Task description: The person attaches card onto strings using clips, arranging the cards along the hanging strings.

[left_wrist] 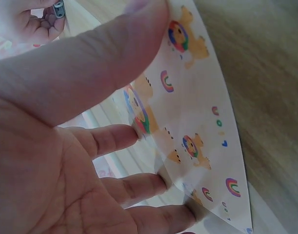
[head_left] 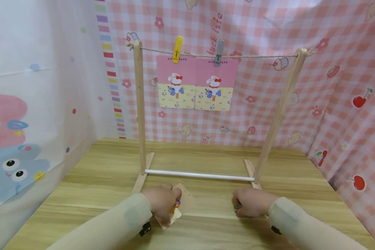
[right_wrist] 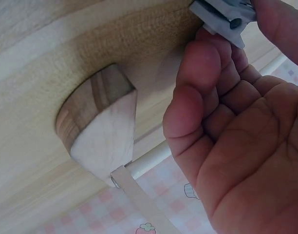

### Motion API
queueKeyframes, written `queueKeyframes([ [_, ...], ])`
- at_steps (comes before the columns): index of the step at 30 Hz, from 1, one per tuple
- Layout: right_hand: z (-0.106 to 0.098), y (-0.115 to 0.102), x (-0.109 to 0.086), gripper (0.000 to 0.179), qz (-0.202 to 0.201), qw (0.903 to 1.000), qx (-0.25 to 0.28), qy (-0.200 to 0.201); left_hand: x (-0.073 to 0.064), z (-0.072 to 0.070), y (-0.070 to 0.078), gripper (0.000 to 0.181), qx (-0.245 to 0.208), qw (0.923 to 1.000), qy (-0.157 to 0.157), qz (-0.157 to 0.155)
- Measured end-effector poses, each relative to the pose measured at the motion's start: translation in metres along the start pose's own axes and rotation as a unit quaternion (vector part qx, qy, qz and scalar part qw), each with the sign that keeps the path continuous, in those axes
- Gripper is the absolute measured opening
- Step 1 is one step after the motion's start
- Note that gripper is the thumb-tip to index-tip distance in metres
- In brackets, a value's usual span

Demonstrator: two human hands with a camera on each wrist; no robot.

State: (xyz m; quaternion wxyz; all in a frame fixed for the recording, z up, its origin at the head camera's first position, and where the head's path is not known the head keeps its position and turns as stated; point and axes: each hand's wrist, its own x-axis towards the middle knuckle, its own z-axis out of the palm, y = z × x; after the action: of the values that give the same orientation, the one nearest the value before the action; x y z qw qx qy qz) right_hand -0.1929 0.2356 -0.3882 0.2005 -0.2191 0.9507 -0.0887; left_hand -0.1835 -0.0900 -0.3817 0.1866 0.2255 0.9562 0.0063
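Observation:
My left hand (head_left: 162,203) pinches a pale card (left_wrist: 207,102) printed with lions and small rainbows, thumb on its face and fingertips at its back. In the head view that card lies low over the table, partly covered by the hand. My right hand (head_left: 256,202) grips a grey clothespin (right_wrist: 224,17) between thumb and curled fingers, close to the tabletop by the rack's right foot. Behind both hands, two pink-and-yellow cards (head_left: 176,97) hang side by side from a string (head_left: 262,56), one under a yellow clothespin (head_left: 177,50), the other under a grey clothespin (head_left: 219,52).
The string runs between two wooden posts (head_left: 140,111), joined near the table by a white rod (head_left: 200,175). Wooden feet (right_wrist: 98,112) support the posts. A checked pink cloth (head_left: 268,27) stands behind the wooden table (head_left: 90,180), with a white patterned cloth (head_left: 59,86) to the left.

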Motion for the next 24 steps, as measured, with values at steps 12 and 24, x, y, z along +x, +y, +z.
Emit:
queueKeyframes([
  [12,-0.0008,-0.0016,-0.0005,0.025,-0.003,0.9999,-0.012,0.001,-0.0005,-0.0028,0.0037,0.074,-0.016,0.9998,-0.004,-0.009],
  [24,-0.0007,-0.0034,-0.0014,0.024,-0.002,1.0,-0.003,0.005,0.0035,0.0018,-0.0011,0.075,-0.024,0.9997,0.004,-0.005],
])
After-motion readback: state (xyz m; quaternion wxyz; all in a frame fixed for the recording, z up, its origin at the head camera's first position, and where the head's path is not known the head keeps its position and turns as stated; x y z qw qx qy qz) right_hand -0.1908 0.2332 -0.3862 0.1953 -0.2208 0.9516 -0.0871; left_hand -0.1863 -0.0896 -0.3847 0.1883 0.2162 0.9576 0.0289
